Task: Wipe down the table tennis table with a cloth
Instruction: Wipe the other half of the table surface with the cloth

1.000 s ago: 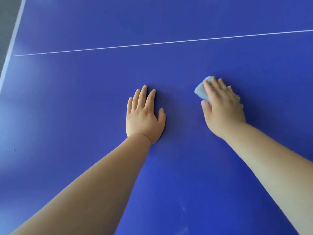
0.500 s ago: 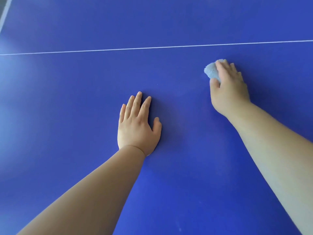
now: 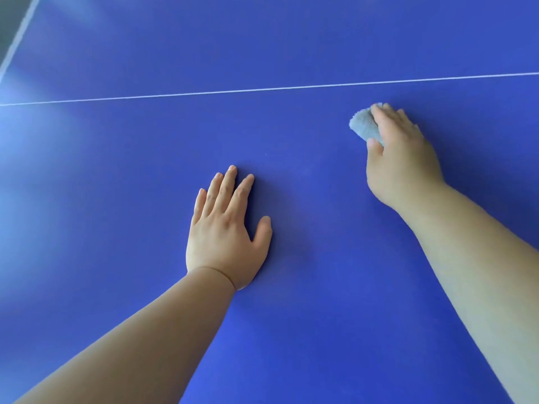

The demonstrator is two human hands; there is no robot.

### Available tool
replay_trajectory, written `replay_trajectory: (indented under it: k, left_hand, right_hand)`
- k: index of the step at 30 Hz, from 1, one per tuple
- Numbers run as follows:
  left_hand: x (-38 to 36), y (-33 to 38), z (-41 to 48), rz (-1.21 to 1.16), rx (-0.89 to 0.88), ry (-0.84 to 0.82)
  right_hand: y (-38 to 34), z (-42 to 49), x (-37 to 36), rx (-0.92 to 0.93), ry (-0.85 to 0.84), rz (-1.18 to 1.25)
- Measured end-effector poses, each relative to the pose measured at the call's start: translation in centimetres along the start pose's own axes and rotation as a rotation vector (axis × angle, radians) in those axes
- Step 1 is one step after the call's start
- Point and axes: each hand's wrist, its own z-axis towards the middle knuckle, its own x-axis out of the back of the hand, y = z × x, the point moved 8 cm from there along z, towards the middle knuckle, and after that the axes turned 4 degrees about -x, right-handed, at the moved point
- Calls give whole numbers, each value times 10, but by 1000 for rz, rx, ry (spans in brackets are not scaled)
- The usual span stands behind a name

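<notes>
Wiping looks underway: the right hand (image 3: pixel 402 158) grips the cloth (image 3: pixel 363 125) against the bench (image 3: pixel 116 199), the left hand (image 3: pixel 224 228) lies flat and open, and the next stroke probably needs unwiped surface.

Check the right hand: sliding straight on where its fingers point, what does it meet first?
The white line, a flat marking. The right hand, holding the cloth, points up-left over bare table; no obstacle as far as the picture shows.
</notes>
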Motion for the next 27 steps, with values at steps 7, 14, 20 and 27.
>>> replay_trajectory:
  k: [7, 14, 20, 27]
  left_hand:
    - [1, 0, -1, -10, 13, -8]
    - [2, 2, 0, -3, 7, -20]
    - [2, 2, 1, 0, 8, -11]
    - [2, 3, 2, 8, 23, -29]
  right_hand:
    - [-63, -163, -57, 683, -292, -89]
    - [-9, -16, 7, 185, 11, 126]
    - [-33, 60, -11, 137, 23, -161]
    - [-50, -112, -44, 843, -314, -66]
